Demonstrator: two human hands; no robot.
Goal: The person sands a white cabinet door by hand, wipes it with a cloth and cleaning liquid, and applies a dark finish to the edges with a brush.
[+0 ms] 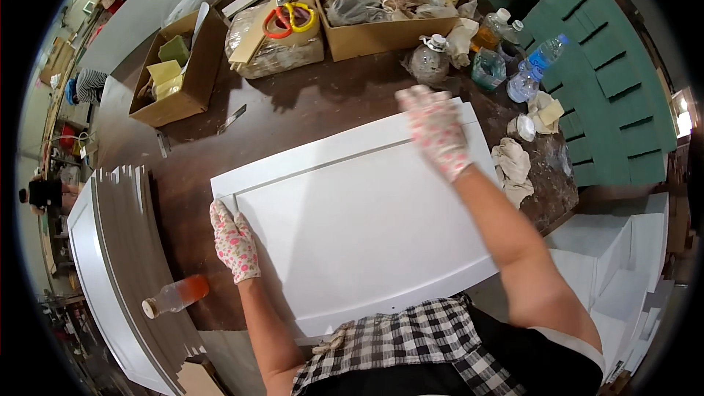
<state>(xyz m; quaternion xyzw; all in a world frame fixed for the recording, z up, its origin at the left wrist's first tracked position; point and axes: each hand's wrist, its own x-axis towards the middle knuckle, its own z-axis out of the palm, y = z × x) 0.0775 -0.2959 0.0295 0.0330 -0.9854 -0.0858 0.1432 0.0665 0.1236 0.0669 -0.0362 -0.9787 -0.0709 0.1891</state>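
A white panel [367, 227] with a raised border lies flat on a dark brown table, its near edge close to my checked apron. My left hand [236, 243], in a white glove with pink spots, holds the panel's left edge near the far left corner. Over the far border, towards the right corner, is my right hand [434, 128] in a matching glove. It is slightly blurred, with its fingers stretched out and nothing in them. Whether that palm presses on the panel or hovers just above cannot be seen.
A stack of white panels [121, 249] stands at the left, beside a bottle lying down [176, 296]. Behind are cardboard boxes [392, 38], scissors [290, 20] and a wrapped block [282, 59]. Bottles [535, 70] and a crumpled cloth [513, 169] sit at the right, before green panels [609, 73].
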